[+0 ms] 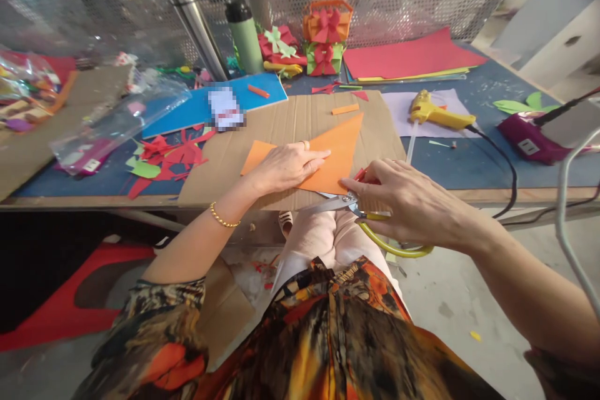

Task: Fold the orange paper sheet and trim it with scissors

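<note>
An orange sheet of paper, partly folded or cut to a slanted edge, lies on a piece of brown cardboard at the table's front. My left hand rests on the sheet with its index finger stretched out, pressing it down. In my right hand are scissors with yellow handles. Their blades point left, at the sheet's near edge by the cardboard's front. Something red shows under my right fingers; what it is I cannot make out. A narrow orange strip lies behind the sheet.
A yellow glue gun with a black cord lies on the right. Red paper sheets, small paper baskets and a green bottle stand behind. Red scraps and a blue board are left. A purple box sits far right.
</note>
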A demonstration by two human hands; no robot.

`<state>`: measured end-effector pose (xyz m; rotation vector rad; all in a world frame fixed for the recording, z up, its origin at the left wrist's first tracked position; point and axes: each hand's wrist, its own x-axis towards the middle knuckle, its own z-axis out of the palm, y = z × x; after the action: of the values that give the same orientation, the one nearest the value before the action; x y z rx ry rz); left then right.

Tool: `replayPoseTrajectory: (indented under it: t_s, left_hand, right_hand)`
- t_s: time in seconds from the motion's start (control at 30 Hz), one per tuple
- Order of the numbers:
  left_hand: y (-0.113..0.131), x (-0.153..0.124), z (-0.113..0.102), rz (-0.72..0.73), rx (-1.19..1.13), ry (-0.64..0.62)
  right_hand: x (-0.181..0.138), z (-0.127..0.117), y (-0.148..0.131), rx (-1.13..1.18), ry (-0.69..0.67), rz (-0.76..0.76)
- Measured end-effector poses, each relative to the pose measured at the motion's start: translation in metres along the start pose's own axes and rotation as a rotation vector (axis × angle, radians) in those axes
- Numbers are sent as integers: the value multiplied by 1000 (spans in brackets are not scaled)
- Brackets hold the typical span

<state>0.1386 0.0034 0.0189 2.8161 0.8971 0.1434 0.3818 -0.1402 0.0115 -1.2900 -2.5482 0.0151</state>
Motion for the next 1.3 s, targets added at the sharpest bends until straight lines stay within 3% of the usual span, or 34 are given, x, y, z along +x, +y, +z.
replayPoseTrajectory:
  t_s: [0.33, 0.47, 0.6, 0.67, 0.7, 0.87, 1.3]
  left_hand:
    - [0, 1, -3, 6, -31, -22]
    - [-5, -2, -2, 50, -121, 33]
    - [-22, -29, -3, 23, -189, 287]
    - [-32, -51, -3, -74, -84, 471]
    - [-36, -62, -2, -103, -17, 493]
    - [-49, -100, 14, -224, 79, 458]
    - [-29, -105, 52, -143, 228, 551]
  right_hand:
    - [-2, -2, -10, -49, 6, -24]
    - [0, -1, -10, -47, -4, -4]
    - [1, 1, -10, -91, 17, -4]
    - [1, 2, -10, -106, 35, -21]
    - [1, 2, -10, -109, 40, -31]
    - [3, 0, -12, -119, 47, -43]
    - [-8, -3, -12, -79, 92, 40]
